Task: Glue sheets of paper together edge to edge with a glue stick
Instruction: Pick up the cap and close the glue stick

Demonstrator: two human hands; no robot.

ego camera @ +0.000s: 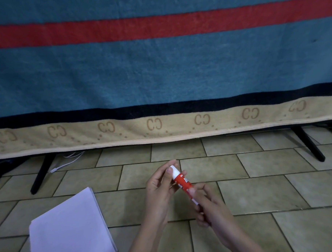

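both hands hold the glue stick [182, 181] above the floor, left hand [159, 188] pinching its white cap, right hand [206, 204] curled round the base; light, rigid, likely slick; paper stack [70, 236] lies left.

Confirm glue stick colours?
Red body with white lettering and a white cap: glue stick, held in both hands in the head view.
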